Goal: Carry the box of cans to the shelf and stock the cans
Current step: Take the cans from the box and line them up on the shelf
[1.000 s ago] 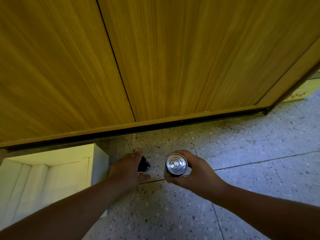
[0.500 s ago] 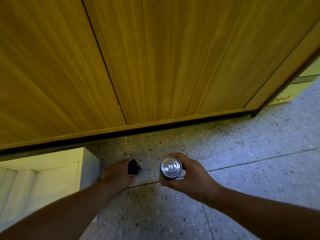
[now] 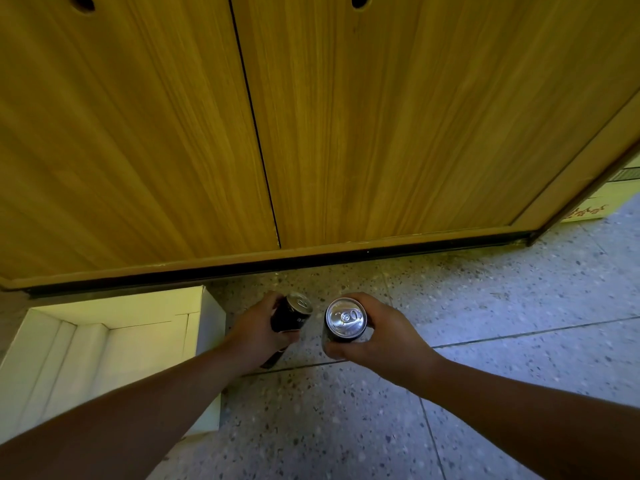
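My left hand (image 3: 258, 329) grips a black can (image 3: 292, 313) tilted to the right, its silver top showing. A second black can (image 3: 344, 322) stands upright in my right hand (image 3: 384, 336), its silver lid and pull tab facing the camera. Both cans hang above the speckled floor, close together and apart. The white cardboard box (image 3: 104, 348) lies on the floor at the left, open at the top; its inside looks bare where I can see it. My left forearm crosses over the box's right corner.
Two wooden cabinet doors (image 3: 311, 116) fill the upper view, with a dark gap along their base. Speckled terrazzo floor (image 3: 485, 323) spreads to the right. A yellow printed carton (image 3: 588, 211) sits beyond the cabinet's right corner.
The view has tilted upward, showing more of the doors. My left hand has turned its can so the silver top now shows. Both hands stay close together above the floor.
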Demonstrator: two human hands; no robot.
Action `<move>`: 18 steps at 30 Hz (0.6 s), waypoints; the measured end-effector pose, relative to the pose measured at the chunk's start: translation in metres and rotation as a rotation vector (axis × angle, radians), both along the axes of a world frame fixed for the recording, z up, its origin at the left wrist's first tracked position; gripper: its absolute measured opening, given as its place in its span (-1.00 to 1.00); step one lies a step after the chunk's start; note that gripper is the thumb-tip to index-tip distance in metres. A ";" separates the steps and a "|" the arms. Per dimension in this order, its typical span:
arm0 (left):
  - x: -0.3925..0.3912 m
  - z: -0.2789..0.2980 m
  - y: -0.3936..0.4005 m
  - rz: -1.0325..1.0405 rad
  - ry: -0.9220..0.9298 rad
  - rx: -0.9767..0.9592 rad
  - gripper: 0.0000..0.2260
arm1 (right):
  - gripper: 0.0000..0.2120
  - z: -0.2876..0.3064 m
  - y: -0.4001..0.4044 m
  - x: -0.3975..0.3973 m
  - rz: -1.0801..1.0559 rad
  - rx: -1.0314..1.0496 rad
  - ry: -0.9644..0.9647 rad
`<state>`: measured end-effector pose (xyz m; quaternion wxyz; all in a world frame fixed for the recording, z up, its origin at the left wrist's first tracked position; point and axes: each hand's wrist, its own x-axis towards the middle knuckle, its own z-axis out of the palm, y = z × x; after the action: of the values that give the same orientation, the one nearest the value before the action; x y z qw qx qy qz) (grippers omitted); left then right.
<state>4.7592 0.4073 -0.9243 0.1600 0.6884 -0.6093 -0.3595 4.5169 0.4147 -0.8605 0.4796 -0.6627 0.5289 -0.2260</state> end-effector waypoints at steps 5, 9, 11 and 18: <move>-0.002 0.023 -0.001 0.104 0.159 -0.066 -0.32 | -0.38 0.010 -0.013 -0.001 -0.019 -0.004 -0.030; 0.000 0.049 -0.004 0.167 0.276 -0.083 -0.34 | -0.36 0.017 -0.029 0.001 -0.054 -0.031 -0.019; 0.002 0.063 -0.005 0.190 0.309 -0.106 -0.36 | -0.37 0.023 -0.037 0.003 -0.044 -0.038 -0.026; 0.004 0.104 -0.005 0.222 0.359 -0.164 -0.37 | -0.49 0.045 -0.056 0.016 -0.014 -0.073 -0.107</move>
<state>4.7637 0.4026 -0.8208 0.3596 0.6611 -0.5187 -0.4057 4.5333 0.3589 -0.8157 0.4812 -0.6628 0.4986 -0.2838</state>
